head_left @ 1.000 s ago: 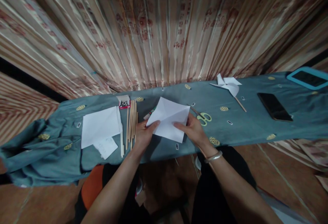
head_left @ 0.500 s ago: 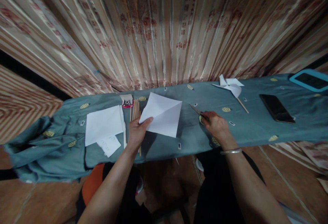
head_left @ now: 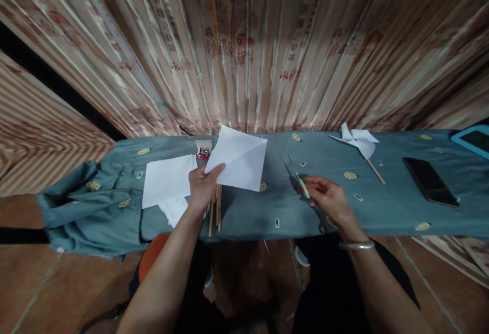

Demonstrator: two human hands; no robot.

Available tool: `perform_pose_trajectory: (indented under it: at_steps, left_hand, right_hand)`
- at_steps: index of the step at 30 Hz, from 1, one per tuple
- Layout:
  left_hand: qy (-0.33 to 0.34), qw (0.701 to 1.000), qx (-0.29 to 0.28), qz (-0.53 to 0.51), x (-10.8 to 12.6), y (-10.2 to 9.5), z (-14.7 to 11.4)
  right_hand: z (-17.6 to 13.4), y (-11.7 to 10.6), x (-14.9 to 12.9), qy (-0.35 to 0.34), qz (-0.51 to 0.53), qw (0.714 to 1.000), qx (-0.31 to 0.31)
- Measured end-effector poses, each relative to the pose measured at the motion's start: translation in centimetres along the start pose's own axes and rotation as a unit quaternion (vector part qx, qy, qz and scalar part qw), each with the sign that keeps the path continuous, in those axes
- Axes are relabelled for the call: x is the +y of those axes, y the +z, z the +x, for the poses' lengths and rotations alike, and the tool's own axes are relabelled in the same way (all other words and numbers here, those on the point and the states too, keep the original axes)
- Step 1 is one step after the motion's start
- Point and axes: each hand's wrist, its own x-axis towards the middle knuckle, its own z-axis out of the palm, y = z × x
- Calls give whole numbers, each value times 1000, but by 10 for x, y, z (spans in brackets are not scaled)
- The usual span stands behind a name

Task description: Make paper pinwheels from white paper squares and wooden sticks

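Observation:
My left hand (head_left: 204,185) pinches the lower left corner of a square white sheet of paper (head_left: 242,160), thumb on top. A diagonal crease shows across the raised sheet. In my right hand (head_left: 328,196) is a pair of scissors (head_left: 303,186) with light green handles, the fingers closed about them and the thin blades slanting up and left, apart from the paper. Beneath my left hand and the sheet lie several thin wooden sticks (head_left: 215,212), partly hidden. A small red and white box (head_left: 204,150) of shiny metal bits stands just left of the sheet.
White paper sheets (head_left: 168,178) and a smaller slip (head_left: 174,211) lie at the left of the cloth-covered table (head_left: 252,222). Toward the right are a paper pinwheel (head_left: 361,143) on a stick, a dark phone (head_left: 430,181) and a blue-framed tablet (head_left: 473,140). A curtain (head_left: 244,44) hangs behind.
The scissors have turned in my right hand, so their green handle now shows and the blades point more upward. My left hand still holds the paper. The whole view has shifted slightly.

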Motion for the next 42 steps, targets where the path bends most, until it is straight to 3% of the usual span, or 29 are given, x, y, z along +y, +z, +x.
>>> perform_pose_trajectory:
  at_steps: [3,6,10,16,21,26,42]
  left_hand:
    - [-1,1000,6,-9,3,-5,5]
    - [1,1000,16,-16,4,-10,10]
    - [9,999,35,-27,5,-14,15]
    - [9,999,36,-27,8,-14,13]
    - [13,999,28,-15,7,-11,13]
    - [14,1000,16,-13,1,-6,11]
    - [1,1000,-10,-16,-5,3,4]
  right_hand:
    - [-13,16,-5,79,185,976,-89]
    - [-26,32,-10,121,257,946,-158]
    - [-40,50,-16,118,285,919,-246]
    - [-54,58,-20,46,232,901,-364]
    - [-54,54,-16,15,186,914,-359]
    - [-55,53,-22,28,150,925,-349]
    - [-51,56,-22,42,162,928,-334]
